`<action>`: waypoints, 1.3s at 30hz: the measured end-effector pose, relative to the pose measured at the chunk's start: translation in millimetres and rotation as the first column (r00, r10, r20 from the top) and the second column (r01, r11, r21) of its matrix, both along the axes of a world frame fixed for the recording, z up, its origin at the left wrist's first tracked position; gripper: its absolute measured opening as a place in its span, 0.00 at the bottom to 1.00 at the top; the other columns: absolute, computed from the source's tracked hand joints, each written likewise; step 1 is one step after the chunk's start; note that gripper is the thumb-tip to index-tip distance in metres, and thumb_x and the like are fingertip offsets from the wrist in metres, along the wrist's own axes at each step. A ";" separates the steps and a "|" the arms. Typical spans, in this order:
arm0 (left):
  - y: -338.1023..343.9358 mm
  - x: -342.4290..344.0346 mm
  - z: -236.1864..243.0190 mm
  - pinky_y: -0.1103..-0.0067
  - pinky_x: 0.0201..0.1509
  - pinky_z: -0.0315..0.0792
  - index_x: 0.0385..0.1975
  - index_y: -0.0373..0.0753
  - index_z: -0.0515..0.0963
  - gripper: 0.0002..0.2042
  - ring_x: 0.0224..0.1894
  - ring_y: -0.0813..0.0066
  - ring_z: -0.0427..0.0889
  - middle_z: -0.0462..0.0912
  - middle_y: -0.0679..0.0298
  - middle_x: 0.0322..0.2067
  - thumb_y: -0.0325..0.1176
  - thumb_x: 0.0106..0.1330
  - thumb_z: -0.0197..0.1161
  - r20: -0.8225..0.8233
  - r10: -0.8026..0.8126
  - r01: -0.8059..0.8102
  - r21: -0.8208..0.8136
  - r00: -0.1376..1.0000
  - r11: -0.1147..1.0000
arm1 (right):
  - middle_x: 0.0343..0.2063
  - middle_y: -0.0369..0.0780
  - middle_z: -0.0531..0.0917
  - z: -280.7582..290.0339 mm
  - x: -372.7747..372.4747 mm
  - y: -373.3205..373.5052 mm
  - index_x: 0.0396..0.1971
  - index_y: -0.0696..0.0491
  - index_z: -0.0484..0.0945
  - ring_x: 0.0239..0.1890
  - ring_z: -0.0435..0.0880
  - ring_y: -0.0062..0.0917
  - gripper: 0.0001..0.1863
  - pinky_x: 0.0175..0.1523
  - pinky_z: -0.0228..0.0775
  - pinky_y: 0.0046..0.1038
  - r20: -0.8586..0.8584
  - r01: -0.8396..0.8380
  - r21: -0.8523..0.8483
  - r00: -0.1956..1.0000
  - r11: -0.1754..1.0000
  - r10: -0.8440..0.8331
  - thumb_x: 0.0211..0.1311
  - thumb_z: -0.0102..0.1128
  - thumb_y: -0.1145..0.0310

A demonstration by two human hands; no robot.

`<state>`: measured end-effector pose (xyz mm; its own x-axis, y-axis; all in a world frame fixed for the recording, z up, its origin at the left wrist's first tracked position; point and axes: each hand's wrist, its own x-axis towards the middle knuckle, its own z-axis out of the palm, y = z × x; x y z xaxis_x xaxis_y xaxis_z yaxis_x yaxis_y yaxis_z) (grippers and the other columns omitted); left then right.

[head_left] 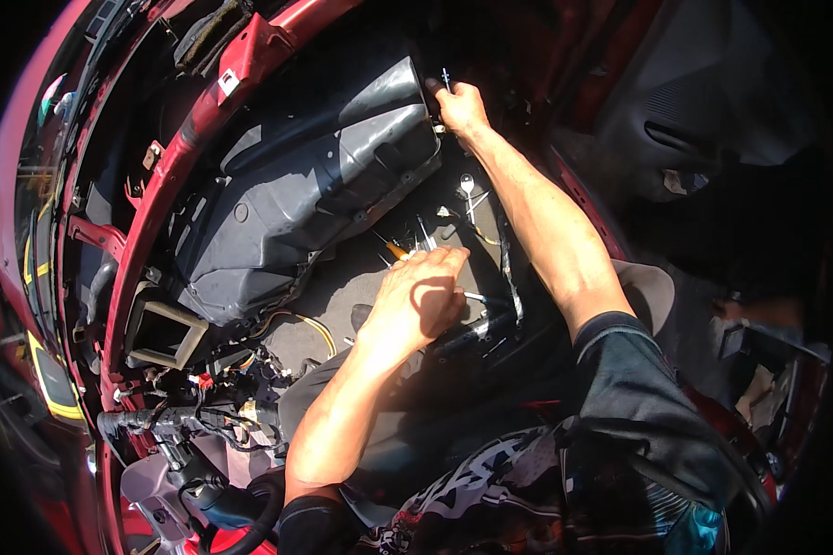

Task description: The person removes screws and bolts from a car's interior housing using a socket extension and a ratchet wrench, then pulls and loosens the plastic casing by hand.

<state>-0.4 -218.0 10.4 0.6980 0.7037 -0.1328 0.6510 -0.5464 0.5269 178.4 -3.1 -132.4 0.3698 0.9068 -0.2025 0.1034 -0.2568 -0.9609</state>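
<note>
My right hand (465, 111) is closed beside the far right end of a large black plastic housing (296, 185). A small shiny piece (446, 80) sticks up past its fingers; what it is I cannot make out. My left hand (415, 298) is curled, palm down, over several loose tools, its fingertips partly hidden. Against its far side lies a tool with an orange handle (397, 252), among thin metal shafts. A pale thin rod (475, 297) shows just right of its fingers. Farther off lies a light spoon-shaped piece (467, 183).
A red metal body frame (148, 199) curves along the left. Below the housing are a square foam-edged duct opening (165, 326) and bundled wiring (241, 388). A loose cable (511, 277) runs beneath my right forearm. A grey panel (703, 92) stands at far right.
</note>
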 end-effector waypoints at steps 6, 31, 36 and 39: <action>0.7 -5.3 12.4 0.64 0.56 0.73 0.53 0.32 0.75 0.22 0.51 0.51 0.80 0.81 0.48 0.48 0.28 0.56 0.60 -0.022 0.059 -0.058 0.046 0.998 0.997 | 0.23 0.36 0.76 39.8 -9.4 -44.5 0.37 0.57 0.75 0.20 0.73 0.17 0.06 0.26 0.75 0.26 -0.640 -0.139 -0.157 0.768 0.978 0.007 0.65 0.53 0.71; -6.2 -2.0 15.1 0.63 0.62 0.70 0.55 0.30 0.73 0.22 0.57 0.50 0.77 0.78 0.45 0.53 0.29 0.59 0.58 0.003 0.049 -0.049 -0.014 0.999 0.999 | 0.16 0.35 0.75 36.5 -22.3 -24.4 0.25 0.57 0.78 0.14 0.70 0.18 0.05 0.16 0.59 0.21 -0.486 0.057 -0.096 0.869 0.994 -0.097 0.60 0.62 0.75; 11.7 -19.2 61.9 0.70 0.60 0.72 0.61 0.30 0.67 0.25 0.57 0.58 0.78 0.78 0.49 0.53 0.30 0.64 0.58 0.228 0.239 -0.222 -0.098 0.944 0.970 | 0.18 0.35 0.76 56.4 -18.1 -29.0 0.29 0.57 0.77 0.16 0.71 0.17 0.07 0.17 0.62 0.20 -0.542 0.048 -0.154 0.831 0.987 -0.125 0.67 0.58 0.71; 27.0 -58.4 125.8 0.77 0.55 0.75 0.65 0.30 0.63 0.27 0.55 0.67 0.79 0.77 0.48 0.54 0.26 0.66 0.58 0.663 0.495 -0.459 -0.247 0.562 0.853 | 0.19 0.36 0.75 43.6 -11.8 -16.3 0.30 0.59 0.76 0.17 0.72 0.18 0.07 0.19 0.65 0.21 -0.471 -0.047 -0.097 0.882 0.994 -0.004 0.66 0.58 0.71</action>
<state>-58.8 -191.0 136.3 0.1603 0.9676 0.1950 0.2539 -0.2314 0.9392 166.5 -19.4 -88.8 0.1887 0.8781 -0.4397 -0.3470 -0.3592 -0.8663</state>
